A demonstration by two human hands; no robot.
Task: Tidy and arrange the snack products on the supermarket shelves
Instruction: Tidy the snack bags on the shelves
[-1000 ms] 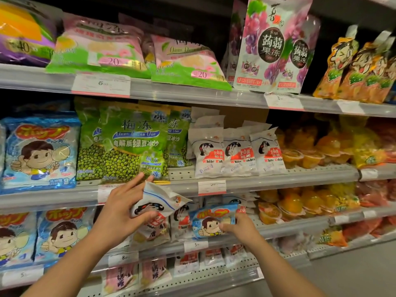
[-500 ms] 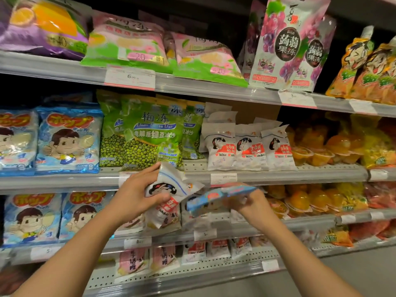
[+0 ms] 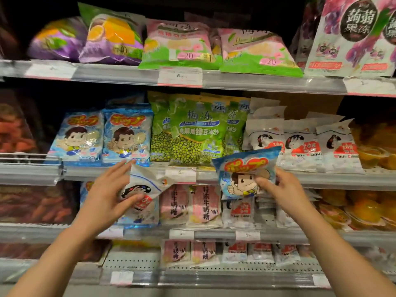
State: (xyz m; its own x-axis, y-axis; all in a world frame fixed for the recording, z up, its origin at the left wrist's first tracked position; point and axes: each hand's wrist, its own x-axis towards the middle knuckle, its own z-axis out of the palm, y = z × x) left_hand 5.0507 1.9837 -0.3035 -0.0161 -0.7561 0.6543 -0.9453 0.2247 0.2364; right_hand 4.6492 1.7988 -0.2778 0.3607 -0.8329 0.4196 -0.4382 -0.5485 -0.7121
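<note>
Blue bag [image 3: 246,172] in right hand [image 3: 278,189], white bag [image 3: 143,189] left [image 3: 107,194]

purple grape jelly bag [image 3: 353,35] chopped off at the right edge, reddish packets far left [image 3: 19,133] just blur, white price tags [image 3: 180,76] unreadable

Both forearms are bare, with no sleeves, and both hands [image 3: 107,196] ungloved.

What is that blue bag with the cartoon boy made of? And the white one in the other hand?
The blue cartoon-boy bag in the right hand looks like glossy plastic film: it creases and shines. The white rabbit-candy bag in the left hand seems a thin, crinkly plastic too, perhaps matte-printed; it bends limply.
</note>
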